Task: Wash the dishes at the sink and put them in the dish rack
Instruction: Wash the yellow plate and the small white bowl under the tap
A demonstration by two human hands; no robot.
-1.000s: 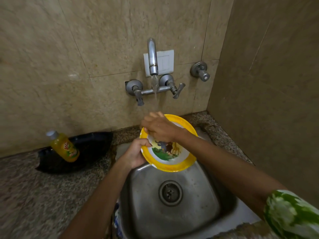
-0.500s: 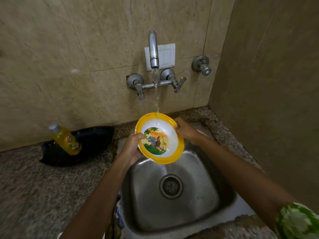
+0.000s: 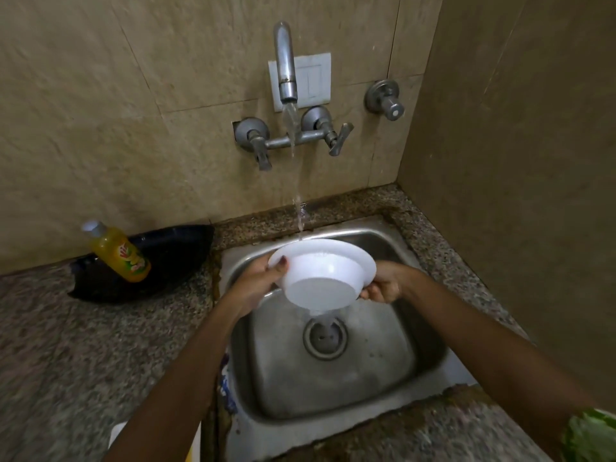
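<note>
A bowl (image 3: 320, 278) is held over the steel sink (image 3: 333, 378) with its white underside turned toward me and its printed yellow inside hidden. My left hand (image 3: 256, 285) grips its left rim, thumb on the outside. My right hand (image 3: 383, 286) holds the right rim, fingers curled under it. Water runs from the wall tap (image 3: 286, 71) onto the bowl's far edge and spills off its lower side toward the drain (image 3: 325, 338).
A yellow dish-soap bottle (image 3: 120, 251) leans in a black tray (image 3: 153, 265) on the granite counter (image 3: 83, 345) left of the sink. A tiled wall closes in on the right. A separate valve (image 3: 386, 100) sits right of the tap. No dish rack is in view.
The bowl has been flipped from showing its printed inside to showing its white underside, and lowered nearer the sink. My right hand moved from rubbing inside it to holding the right rim.
</note>
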